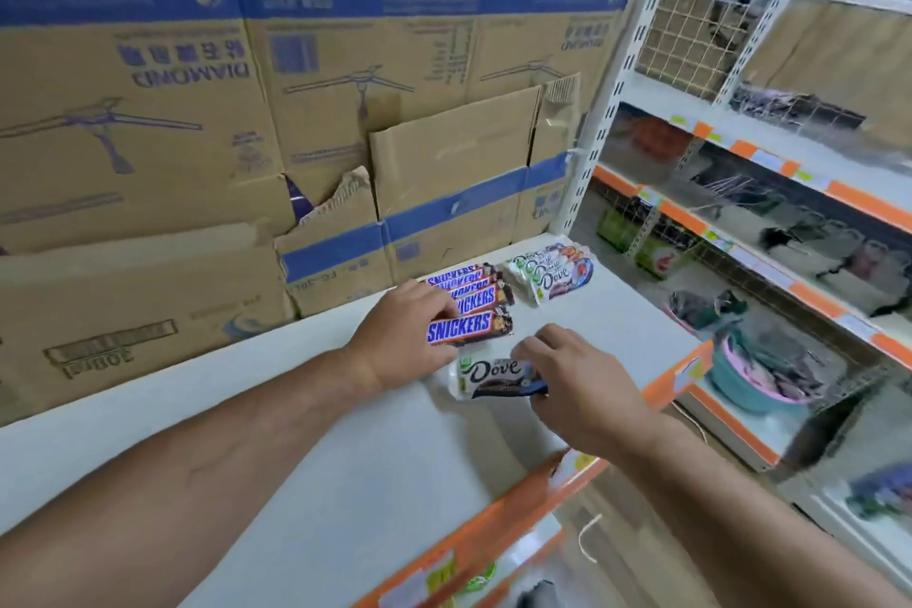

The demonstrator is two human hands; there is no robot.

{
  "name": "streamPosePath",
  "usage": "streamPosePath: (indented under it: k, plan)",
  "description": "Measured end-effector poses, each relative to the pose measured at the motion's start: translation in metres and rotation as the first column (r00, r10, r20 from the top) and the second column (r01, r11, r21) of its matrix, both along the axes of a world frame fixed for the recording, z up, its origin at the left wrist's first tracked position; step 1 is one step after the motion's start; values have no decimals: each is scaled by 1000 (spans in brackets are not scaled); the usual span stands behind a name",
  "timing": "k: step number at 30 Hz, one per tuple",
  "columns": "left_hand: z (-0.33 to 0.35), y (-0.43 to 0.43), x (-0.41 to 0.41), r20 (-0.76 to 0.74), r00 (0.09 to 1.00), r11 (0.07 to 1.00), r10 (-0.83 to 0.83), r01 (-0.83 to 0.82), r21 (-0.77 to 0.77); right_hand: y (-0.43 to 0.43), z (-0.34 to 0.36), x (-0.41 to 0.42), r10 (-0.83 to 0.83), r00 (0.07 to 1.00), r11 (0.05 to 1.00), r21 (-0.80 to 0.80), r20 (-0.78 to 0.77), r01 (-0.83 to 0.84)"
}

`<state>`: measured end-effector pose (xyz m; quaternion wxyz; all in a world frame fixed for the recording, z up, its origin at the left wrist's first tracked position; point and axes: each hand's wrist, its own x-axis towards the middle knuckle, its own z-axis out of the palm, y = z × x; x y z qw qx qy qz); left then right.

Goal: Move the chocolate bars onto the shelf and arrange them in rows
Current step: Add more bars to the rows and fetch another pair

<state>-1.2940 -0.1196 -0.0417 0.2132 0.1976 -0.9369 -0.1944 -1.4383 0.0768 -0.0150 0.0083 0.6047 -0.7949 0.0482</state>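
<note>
Altogether five Snickers bars (469, 306), five Dove bars (548, 272), one shelf (345, 459)

Glossy plastic wrappers on the Snickers bar (469, 327) and Dove bar (491, 376); matt shelf (345, 459); rough cardboard boxes (197, 114).

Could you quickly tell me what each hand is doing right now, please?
Left hand: grips a Snickers bar.
Right hand: pinches a Dove bar.
</note>
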Motion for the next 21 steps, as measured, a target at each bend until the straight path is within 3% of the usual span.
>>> streamPosePath:
  k: [5,13,21]
  plan:
    - [-12,9,-37,48,987,985,154,-149,-93,-18,-10,-68,150,988,988,19,24,-151]
    - [-14,33,-60,118,898,906,423,-421,-46,-33,-14,-145,371,928,928,14,36,-371]
    - [-15,46,-67,109,838,845,534,-531,-62,-27,-15,-167,443,888,896,-16,122,-444]
